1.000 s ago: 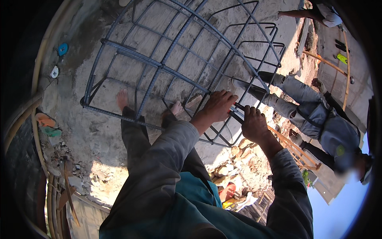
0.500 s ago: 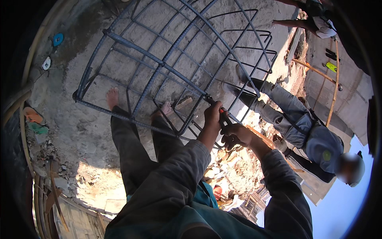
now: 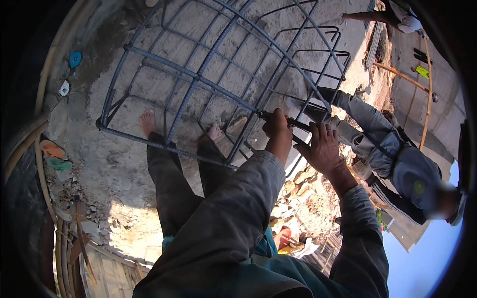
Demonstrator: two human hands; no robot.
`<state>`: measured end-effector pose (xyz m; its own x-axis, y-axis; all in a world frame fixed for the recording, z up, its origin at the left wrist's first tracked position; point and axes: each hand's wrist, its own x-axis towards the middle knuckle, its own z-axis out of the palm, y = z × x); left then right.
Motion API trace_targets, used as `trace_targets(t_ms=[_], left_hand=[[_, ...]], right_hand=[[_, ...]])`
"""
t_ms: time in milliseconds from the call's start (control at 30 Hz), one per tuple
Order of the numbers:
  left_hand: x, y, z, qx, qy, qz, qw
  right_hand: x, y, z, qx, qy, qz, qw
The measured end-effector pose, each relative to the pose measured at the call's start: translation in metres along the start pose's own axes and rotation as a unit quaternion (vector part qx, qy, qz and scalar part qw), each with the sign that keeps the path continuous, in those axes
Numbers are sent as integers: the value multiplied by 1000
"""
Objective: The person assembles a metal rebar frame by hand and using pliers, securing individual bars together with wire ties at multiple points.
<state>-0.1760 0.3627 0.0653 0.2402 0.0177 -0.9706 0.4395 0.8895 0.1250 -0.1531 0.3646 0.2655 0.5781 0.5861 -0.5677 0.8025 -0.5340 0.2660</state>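
Note:
A cage of ribbed steel bars (image 3: 198,78), with long bars crossed by bent stirrups, stands in front of me. At a crossing on its near right side is a pair of long-handled pincers (image 3: 300,124), dark with a bit of red. My left hand (image 3: 279,131) is closed around them close to the bar. My right hand (image 3: 325,153) is at the handle ends, fingers on one handle and thumb by the other. The pincers' jaws are mostly hidden by the left hand and the bars, and I cannot make out any wire.
My bare feet (image 3: 147,121) are on the concrete ground beside the cage. At the right a person (image 3: 380,144) in grey stands close to the bars. Another person's arm (image 3: 365,16) reaches in at the top right. Rubble (image 3: 298,198) and a bamboo pole (image 3: 426,114) are at the right.
My right hand has turned and its fingers have straightened along the handles, which have swung to point more to the right. My left hand has moved slightly right and keeps its grip.

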Motion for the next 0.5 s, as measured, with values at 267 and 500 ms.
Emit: trace_targets(t_ms=[267,500], left_hand=[[-15,31,-6,267,-28,4,963],[-35,31,-52,-216,-145,-187,947]], right_hand=[[16,11,-15,-103,-132,-110,980],[11,-2,-5,311,-300,191,881]])
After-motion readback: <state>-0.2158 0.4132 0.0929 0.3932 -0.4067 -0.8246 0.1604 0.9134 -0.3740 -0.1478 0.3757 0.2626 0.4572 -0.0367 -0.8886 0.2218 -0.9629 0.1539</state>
